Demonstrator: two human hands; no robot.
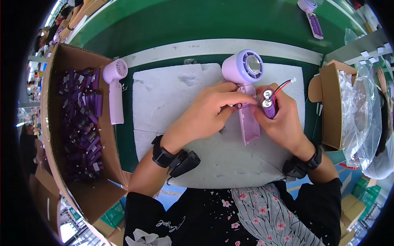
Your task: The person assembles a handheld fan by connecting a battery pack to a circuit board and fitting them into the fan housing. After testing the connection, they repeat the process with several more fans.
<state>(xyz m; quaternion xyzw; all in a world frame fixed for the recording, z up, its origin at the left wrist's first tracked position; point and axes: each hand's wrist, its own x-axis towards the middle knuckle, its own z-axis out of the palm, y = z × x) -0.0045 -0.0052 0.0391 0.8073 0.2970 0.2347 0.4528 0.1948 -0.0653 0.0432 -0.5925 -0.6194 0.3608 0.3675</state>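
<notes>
A pink and lilac handheld fan lies on the white foam pad, its round head away from me and its open handle shell toward me. My left hand grips the fan at the neck, thumb and forefinger closed around it beside a bit of thin wire. In my right hand is a purple battery pack, held tilted just right of the shell. Metal contacts show at its end, and red and black wires run up to a small white plug.
At left stands a cardboard box full of purple battery packs; a pink fan leans by its edge. A smaller box with clear plastic bags is at right. Another open-handled fan lies at the far right, beyond a pale rail.
</notes>
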